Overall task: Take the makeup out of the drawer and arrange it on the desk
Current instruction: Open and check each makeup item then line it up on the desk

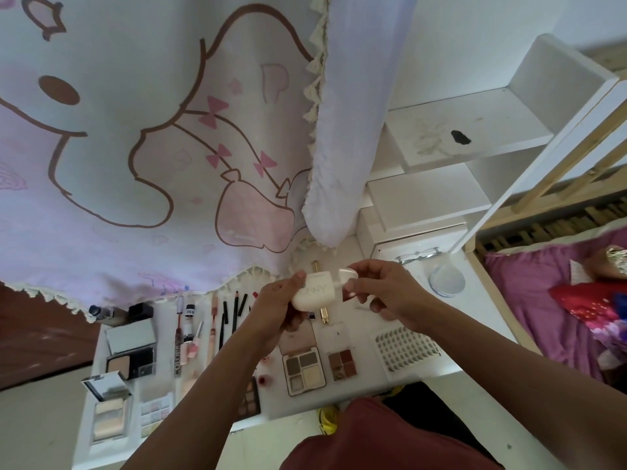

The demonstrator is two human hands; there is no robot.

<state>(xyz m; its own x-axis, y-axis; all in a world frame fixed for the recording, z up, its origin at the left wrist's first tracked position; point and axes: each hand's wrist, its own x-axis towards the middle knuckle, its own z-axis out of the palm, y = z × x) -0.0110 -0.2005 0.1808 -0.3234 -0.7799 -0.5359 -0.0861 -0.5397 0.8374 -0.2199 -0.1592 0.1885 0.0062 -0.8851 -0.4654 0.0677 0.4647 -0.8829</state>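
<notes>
Left hand (274, 310) grips bottle (314, 293); long axis runs across toward right hand (383, 290), neck end nearest it. Right hand pinches cap (347, 276); desk (475, 351) lies below both.

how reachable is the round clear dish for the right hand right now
Probably yes: the round clear dish lies just beside the right hand, nothing between, though it holds a pale cap.

Your left hand (274, 313) grips the cream bottle (314, 291), tilted above the far edge of the desk (468, 351), with its pale cap (349, 278) pinched in your right hand (386, 293). Open palettes (304, 369) lie near the front edge. Pencils (234, 312) and lip tubes (190, 330) lie in rows toward the left.
</notes>
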